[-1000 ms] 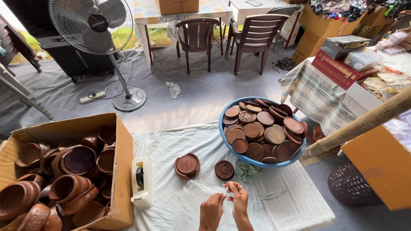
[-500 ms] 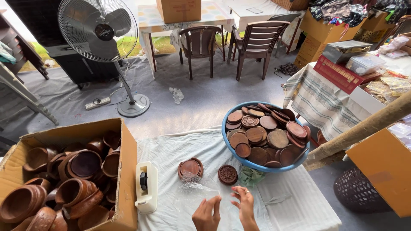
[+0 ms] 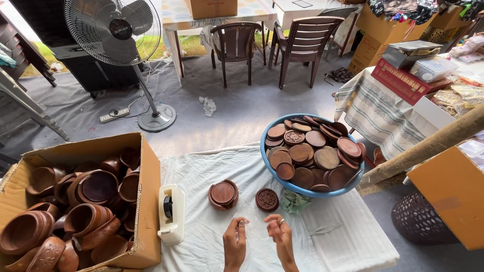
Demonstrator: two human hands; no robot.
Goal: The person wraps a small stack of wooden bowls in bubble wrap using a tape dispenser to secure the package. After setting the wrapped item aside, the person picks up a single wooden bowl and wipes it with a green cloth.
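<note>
At the left of the frame a cardboard box (image 3: 146, 201) brims with carved wooden bowls (image 3: 85, 216); crowded against its wall, one could tip out if the box is nudged. Just right of it a white tape dispenser (image 3: 170, 214) stands on the cloth-covered surface (image 3: 327, 236). At bottom centre the left hand (image 3: 236, 238) and right hand (image 3: 278, 232) pinch a thin, clear piece of film between fingertips; it is hard to make out, and so light that the fan (image 3: 113, 30) at upper left might lift it away. Above the hands a small lidded wooden bowl (image 3: 223, 194) and carved round lid (image 3: 266, 199) rest. The blue basin (image 3: 275, 174) of wooden lids, heaped high at right, looks prone to spilling
</note>
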